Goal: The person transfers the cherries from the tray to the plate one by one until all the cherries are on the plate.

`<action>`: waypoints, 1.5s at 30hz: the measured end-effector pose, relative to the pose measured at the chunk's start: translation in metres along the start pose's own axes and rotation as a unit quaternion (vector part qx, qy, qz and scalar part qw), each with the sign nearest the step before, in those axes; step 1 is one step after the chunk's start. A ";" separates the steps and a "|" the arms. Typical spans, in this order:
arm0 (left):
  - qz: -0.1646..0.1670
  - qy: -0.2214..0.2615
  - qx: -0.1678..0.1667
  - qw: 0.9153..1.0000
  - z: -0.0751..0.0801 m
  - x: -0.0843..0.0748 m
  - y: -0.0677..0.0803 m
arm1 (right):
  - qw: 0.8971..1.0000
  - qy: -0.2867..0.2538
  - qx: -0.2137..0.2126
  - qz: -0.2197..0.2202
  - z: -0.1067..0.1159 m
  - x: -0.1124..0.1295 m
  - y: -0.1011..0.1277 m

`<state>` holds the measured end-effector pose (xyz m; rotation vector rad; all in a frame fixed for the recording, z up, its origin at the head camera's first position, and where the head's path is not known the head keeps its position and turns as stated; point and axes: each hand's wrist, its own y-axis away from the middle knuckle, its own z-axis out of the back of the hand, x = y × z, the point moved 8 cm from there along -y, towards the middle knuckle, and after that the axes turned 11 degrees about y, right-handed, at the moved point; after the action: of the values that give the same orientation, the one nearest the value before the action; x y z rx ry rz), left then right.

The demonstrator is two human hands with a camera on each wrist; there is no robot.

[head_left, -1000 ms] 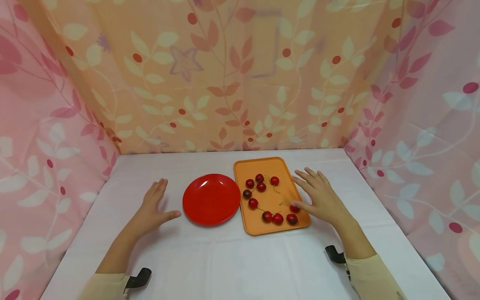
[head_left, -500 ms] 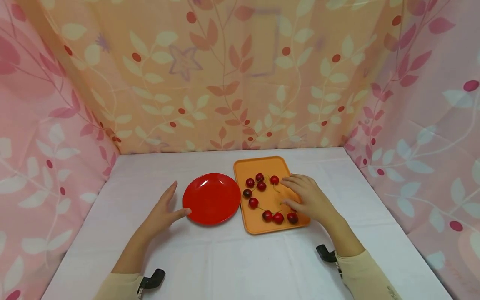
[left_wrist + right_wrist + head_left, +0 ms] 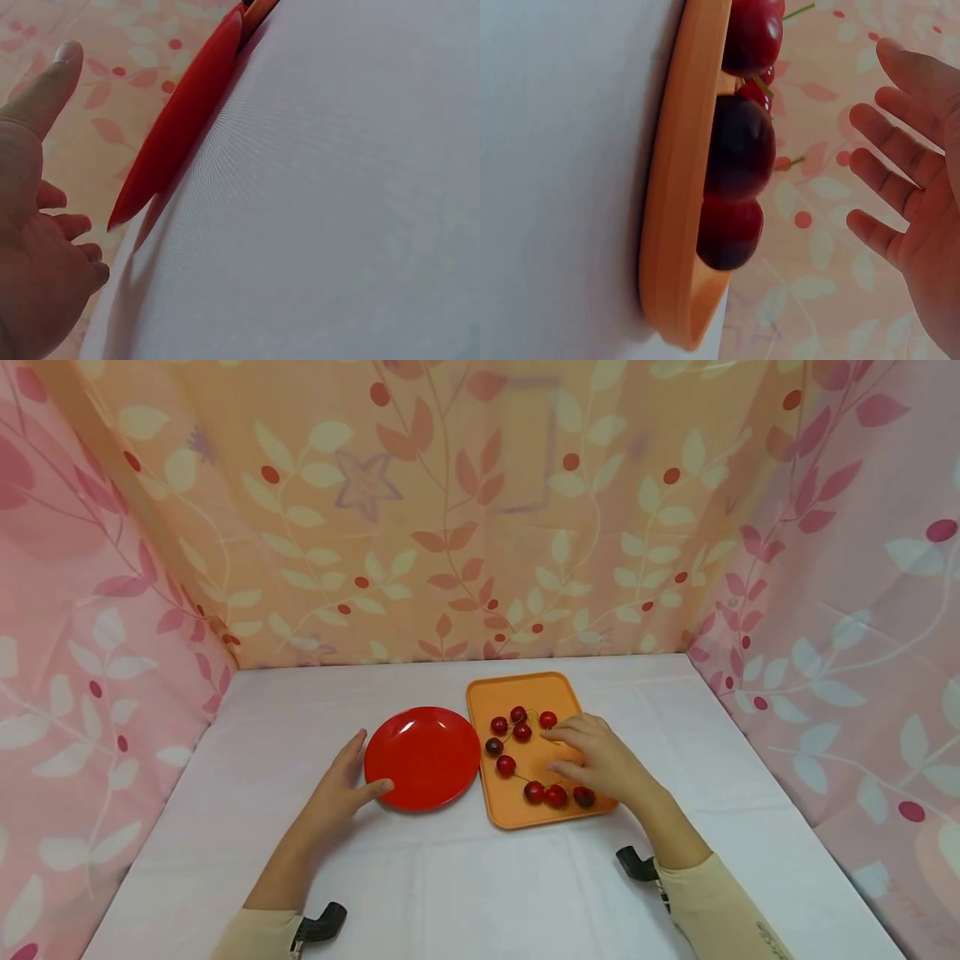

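A round red plate (image 3: 422, 758) lies on the white cloth, and an orange tray (image 3: 525, 689) sits just to its right. Several dark red cherries (image 3: 506, 766) with stems lie scattered in the tray. My left hand (image 3: 341, 789) rests on the cloth at the plate's left edge, fingers straight, thumb at the rim. My right hand (image 3: 596, 760) hovers over the tray's right half with loosely bent fingers and holds nothing. In the right wrist view the spread right hand (image 3: 915, 187) is above the cherries (image 3: 739, 150), apart from them. The left wrist view shows my palm (image 3: 37, 262) beside the plate (image 3: 180, 120).
The white cloth (image 3: 480, 877) covers the table. Leaf-patterned fabric walls (image 3: 450, 527) close in the back and both sides. The tray rim (image 3: 679, 187) stands a little above the cloth.
Both hands have moved inward. The left hand slid right until its thumb reached the plate rim. The right hand moved left from the tray's edge to over the cherries, its fingers bending.
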<state>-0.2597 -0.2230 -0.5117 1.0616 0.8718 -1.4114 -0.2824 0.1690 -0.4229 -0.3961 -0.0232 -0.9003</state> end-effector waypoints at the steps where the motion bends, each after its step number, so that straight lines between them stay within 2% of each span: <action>1: -0.006 0.001 -0.001 1.000 0.000 0.000 0.000 | 1.000 -0.003 0.001 0.001 -0.001 0.002 -0.001; 6: -0.043 0.012 0.004 0.999 -0.004 -0.004 0.002 | 1.000 -0.010 0.017 0.005 -0.008 0.010 -0.005; 8: -0.048 0.016 0.007 0.999 -0.006 -0.006 0.004 | 1.000 -0.011 0.025 0.004 -0.011 0.012 -0.006; 17: -0.040 0.001 -0.004 0.999 -0.006 0.000 0.004 | 0.998 -0.037 0.043 0.037 -0.024 0.017 -0.012; 22: -0.043 -0.018 -0.014 0.999 -0.005 0.003 0.004 | 0.996 -0.031 0.068 0.053 -0.033 0.020 -0.015; 29: -0.039 -0.049 -0.011 0.998 -0.010 0.007 0.005 | 0.994 -0.023 0.107 0.027 -0.038 0.014 -0.012; 32: -0.043 -0.063 -0.012 0.997 -0.011 0.009 0.004 | 0.992 -0.025 0.120 0.028 -0.041 0.012 -0.011; 38: -0.047 -0.069 -0.014 0.996 -0.010 0.008 0.003 | 0.991 -0.034 0.125 0.033 -0.044 0.010 -0.010; 45: -0.047 -0.068 -0.009 0.997 -0.011 0.008 0.005 | 0.990 -0.045 0.130 0.014 -0.045 0.007 -0.008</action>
<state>-0.2531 -0.2155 -0.5223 0.9095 0.8427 -1.5319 -0.2907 0.1438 -0.4604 -0.1934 -0.2148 -0.8392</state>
